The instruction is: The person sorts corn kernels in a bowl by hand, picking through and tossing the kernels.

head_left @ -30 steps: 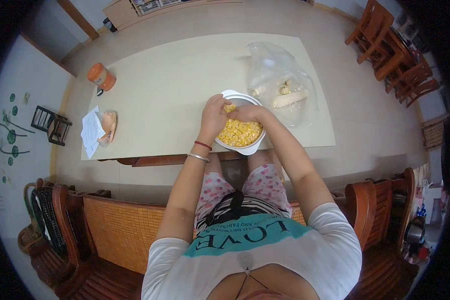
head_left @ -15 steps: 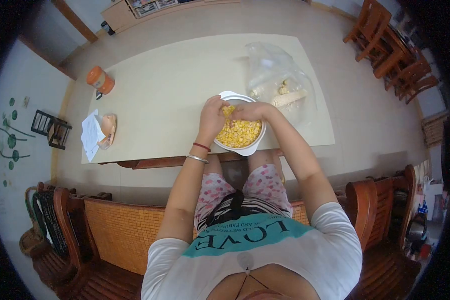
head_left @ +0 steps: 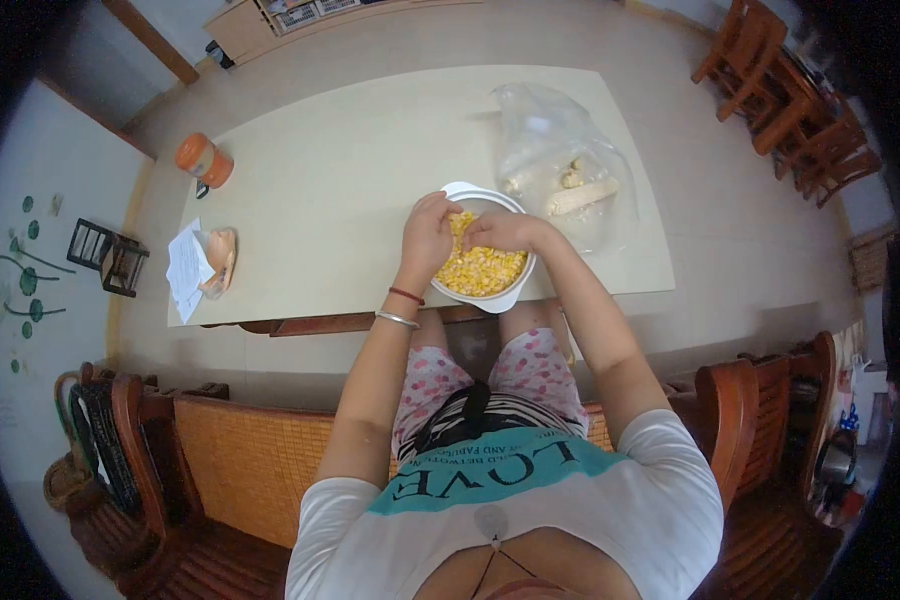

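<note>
A white bowl point(head_left: 510, 299) with handles stands at the table's near edge, holding many loose yellow corn kernels point(head_left: 482, 272). My left hand point(head_left: 430, 236) is over the bowl's left side, fingers curled round a yellow piece of corn cob point(head_left: 460, 222), partly hidden by the fingers. From the right, my right hand point(head_left: 505, 231) reaches across the bowl. Its fingers are bent and closed near the corn, low over the kernels; what lies between the fingertips is hidden.
Right of the bowl lies a clear plastic bag point(head_left: 540, 130) with stripped cobs point(head_left: 582, 197). On the table's left are an orange jar point(head_left: 204, 160), white papers point(head_left: 186, 272) and a brownish packet point(head_left: 220, 262). A wooden bench point(head_left: 240, 450) is behind me.
My right hand's fingers have drawn slightly back from the left hand and the corn piece. My left hand stays in nearly the same place; the bowl has barely shifted in view.
</note>
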{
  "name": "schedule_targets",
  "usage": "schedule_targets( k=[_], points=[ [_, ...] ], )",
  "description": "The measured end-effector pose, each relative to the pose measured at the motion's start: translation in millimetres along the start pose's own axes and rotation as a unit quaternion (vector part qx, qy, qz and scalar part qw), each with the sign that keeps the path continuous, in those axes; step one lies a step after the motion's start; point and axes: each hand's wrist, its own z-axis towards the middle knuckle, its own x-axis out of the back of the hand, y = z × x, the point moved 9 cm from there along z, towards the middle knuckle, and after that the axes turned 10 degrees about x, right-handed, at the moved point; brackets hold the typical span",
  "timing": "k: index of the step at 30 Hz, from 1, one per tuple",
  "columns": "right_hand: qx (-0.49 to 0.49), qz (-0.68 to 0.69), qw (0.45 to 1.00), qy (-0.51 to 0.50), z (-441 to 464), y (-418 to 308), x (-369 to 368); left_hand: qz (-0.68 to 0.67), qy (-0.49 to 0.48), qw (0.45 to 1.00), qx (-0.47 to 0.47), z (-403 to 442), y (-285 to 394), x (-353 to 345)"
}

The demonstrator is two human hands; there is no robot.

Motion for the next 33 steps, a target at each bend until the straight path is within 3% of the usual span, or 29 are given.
schedule_targets(
  k=[21, 27, 30, 33],
  points=[
    [0.004, 0.061, 0.998, 0.004, 7.3, 16.0, -5.3, -0.005, 0.003, 1.0, 0.004, 0.1, -1.1, -0.2],
    [0.02, 0.096, 0.995, 0.006, 0.1, -1.4, -1.7, -0.005, -0.004, 1.0, 0.008, 0.1, -1.7, -0.5],
    [0.077, 0.106, 0.991, 0.009, 1.8, -6.5, -1.2, -0.009, -0.003, 1.0, 0.011, 0.4, -1.1, 0.2],
    [0.014, 0.105, 0.994, 0.004, 6.3, 10.8, -4.1, -0.024, -0.002, 0.999, 0.024, -1.0, 0.6, 2.4]
  ],
)
